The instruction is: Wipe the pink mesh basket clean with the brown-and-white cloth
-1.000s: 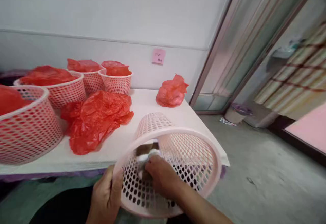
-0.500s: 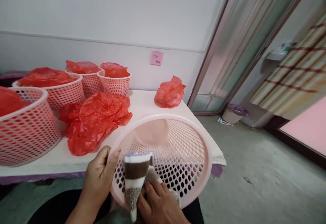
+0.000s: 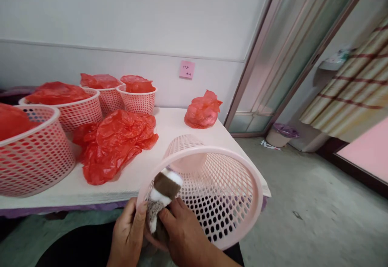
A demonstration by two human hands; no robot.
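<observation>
I hold a pink mesh basket (image 3: 230,202) tipped on its side, its mouth facing me, over the table's near edge. My left hand (image 3: 127,234) grips the basket's rim at the lower left, thumb on the rim. My right hand (image 3: 178,234) is closed on a brown-and-white striped cloth (image 3: 160,196), pressing it against the rim and inner wall at the lower left. The cloth's upper end sticks up inside the basket.
The white table (image 3: 169,133) carries several pink baskets lined with red bags (image 3: 138,93), a heap of red plastic bags (image 3: 118,141) and a tied red bag (image 3: 202,111). A pink note (image 3: 187,69) is on the wall. A glass door frame and a concrete floor lie to the right.
The basket tilted toward me and back a little. My right hand came out from inside the basket to the near rim, bringing the cloth with it.
</observation>
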